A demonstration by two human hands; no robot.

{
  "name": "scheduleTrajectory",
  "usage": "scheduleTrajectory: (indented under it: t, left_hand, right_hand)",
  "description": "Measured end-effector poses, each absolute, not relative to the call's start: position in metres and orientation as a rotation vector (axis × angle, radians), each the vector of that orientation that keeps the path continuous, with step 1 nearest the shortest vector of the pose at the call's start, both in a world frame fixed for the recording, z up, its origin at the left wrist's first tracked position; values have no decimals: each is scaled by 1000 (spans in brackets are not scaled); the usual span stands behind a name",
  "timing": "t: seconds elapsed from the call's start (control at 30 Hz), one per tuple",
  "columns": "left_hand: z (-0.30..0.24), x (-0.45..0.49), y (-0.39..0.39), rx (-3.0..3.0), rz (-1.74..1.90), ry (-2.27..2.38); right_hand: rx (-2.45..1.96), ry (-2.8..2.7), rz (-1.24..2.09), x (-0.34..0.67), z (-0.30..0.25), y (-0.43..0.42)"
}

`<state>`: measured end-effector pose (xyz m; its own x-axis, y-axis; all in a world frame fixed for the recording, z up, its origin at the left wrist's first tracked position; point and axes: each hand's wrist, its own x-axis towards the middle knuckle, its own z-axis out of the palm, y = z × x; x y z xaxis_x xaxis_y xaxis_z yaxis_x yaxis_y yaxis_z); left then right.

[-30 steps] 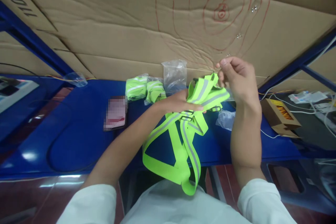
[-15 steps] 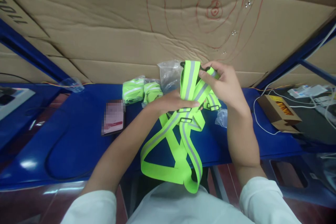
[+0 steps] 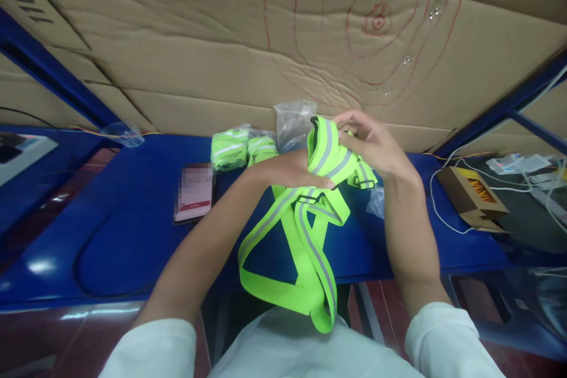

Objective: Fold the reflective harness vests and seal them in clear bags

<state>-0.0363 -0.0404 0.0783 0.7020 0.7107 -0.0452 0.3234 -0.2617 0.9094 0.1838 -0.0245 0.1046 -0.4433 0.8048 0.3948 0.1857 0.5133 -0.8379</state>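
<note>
A neon-green reflective harness (image 3: 279,292) with grey stripes and black buckles hangs from both hands, its long loops drooping past the table's front edge. My left hand (image 3: 301,170) grips the bundled straps from the left, thumb laid across them; its other fingers are mostly hidden behind. On the upper right of the bundle, my right hand (image 3: 365,139) pinches folded strap between thumb and fingers. One black buckle (image 3: 308,199) sits just under my left thumb, and another buckle (image 3: 364,184) dangles below my right hand.
Behind my left forearm lie packed green bundles (image 3: 230,149) in clear plastic and a clear bag (image 3: 295,124). A phone (image 3: 194,192) rests on the blue table (image 3: 128,212). To the right are an open cardboard box (image 3: 472,198) and white cables. A cardboard wall (image 3: 199,65) stands behind.
The strap's upper fold has tipped over and sits lower, bunched closer to my left thumb. My right hand has moved slightly down with it. The view has shifted a little.
</note>
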Motion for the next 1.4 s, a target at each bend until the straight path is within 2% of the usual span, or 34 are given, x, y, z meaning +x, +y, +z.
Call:
scheduleTrajectory:
  t: [0.2,0.3,0.37,0.57,0.83,0.97,1.17,1.4]
  left_hand:
    - [74,-29,-35,1648,765,789]
    - [74,-25,-36,1632,1004,681]
    - [76,-23,-39,1659,1030,663]
    - [76,-15,-49,1648,1015,791]
    - [69,-14,-43,1562,920,581]
    - [71,-12,-46,1559,1021,692]
    - [66,-10,-43,1556,1034,853]
    - [55,-9,-41,1483,853,768]
  right_hand:
    - [-828,-1954,130,192,125,-54]
    - [-914,-2059,-91,186,127,-68]
    - [-916,-2094,-159,180,124,-71]
    - [-734,-2038,-65,173,116,-63]
    - [-948,-2032,-7,171,119,-67]
    - [-924,-2040,-1,171,118,-62]
    - [-814,-2208,206,176,119,-52]
    - [-947,-2219,96,175,118,-52]
